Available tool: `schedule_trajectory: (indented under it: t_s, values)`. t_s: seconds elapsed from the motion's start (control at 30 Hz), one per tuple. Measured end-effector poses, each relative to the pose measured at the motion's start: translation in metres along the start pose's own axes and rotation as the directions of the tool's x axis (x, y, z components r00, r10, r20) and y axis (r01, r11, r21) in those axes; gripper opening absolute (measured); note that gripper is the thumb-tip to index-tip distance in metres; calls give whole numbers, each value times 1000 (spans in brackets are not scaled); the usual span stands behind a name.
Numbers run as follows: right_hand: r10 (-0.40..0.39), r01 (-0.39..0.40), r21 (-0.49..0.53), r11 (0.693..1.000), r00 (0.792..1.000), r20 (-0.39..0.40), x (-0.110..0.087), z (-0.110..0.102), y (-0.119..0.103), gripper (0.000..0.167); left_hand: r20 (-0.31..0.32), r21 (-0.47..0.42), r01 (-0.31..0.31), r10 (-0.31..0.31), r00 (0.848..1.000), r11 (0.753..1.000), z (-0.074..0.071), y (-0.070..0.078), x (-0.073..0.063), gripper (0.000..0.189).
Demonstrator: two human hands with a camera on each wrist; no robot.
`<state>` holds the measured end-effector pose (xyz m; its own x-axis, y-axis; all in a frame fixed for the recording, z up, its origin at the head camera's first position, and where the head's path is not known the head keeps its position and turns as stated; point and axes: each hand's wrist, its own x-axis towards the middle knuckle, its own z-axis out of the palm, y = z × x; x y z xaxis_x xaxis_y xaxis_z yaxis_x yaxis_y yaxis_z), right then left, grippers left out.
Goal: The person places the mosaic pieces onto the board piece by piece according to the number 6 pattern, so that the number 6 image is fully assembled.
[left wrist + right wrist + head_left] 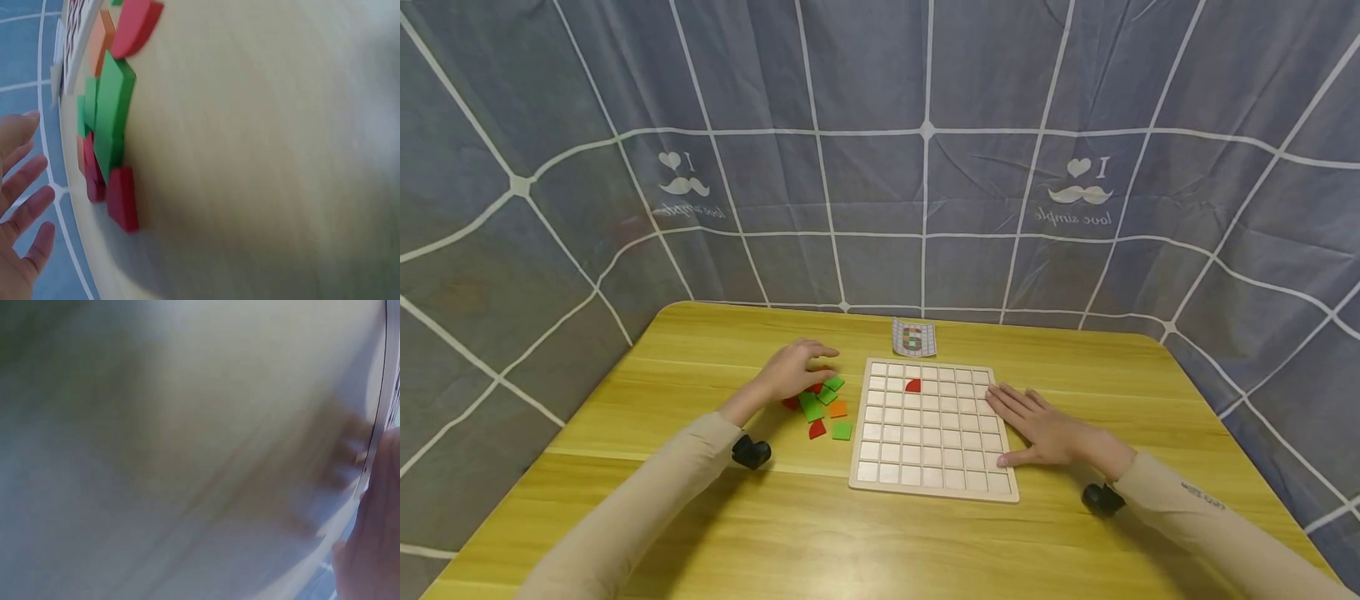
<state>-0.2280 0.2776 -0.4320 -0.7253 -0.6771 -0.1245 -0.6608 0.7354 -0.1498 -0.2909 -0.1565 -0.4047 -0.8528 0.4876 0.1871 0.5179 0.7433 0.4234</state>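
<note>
My left hand (792, 371) is over the pile of coloured tiles, its fingers spread and relaxed with nothing between them. Beneath and beside it lie a green square tile (811, 407), an orange tile (838, 409), a red quarter-round tile (817, 429) and several others, some overlapping. In the left wrist view the fingers (28, 172) are apart from the green tile (114, 109). My right hand (1043, 427) rests its straight fingers on the right rim of the wooden grid board (932, 493). One red quarter-round tile (913, 386) sits in a cell near the board's top.
A small pattern card (914, 338) with a coloured figure lies behind the board. A grey curtain with white lines (880, 183) hangs past the far edge of the wooden table (775, 533). A lone green tile (842, 431) lies close to the board's left side.
</note>
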Motion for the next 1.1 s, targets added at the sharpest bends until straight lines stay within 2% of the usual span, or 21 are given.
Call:
schedule_trajectory:
  t_s: [0.17,0.43,0.63,0.8,1.1]
  values:
    - [20,-21,25,999,1000,23,3,-1,4,99,22,12,22,-22,1000,1000,-2,-9,-1,37]
    - [5,-6,44,999,999,39,4,-3,4,100,72,-14,43,-41,997,999,-1,-16,-1,34]
    - [4,-6,36,999,999,41,4,-4,3,100,95,13,24,-25,995,1000,1,-20,5,31]
    - [3,-5,45,999,999,42,4,-5,3,100,110,-2,42,-42,993,999,3,-23,8,31]
    - [-1,-1,57,998,999,42,2,-6,3,101,112,1,1,-1,994,1000,4,-25,12,27]
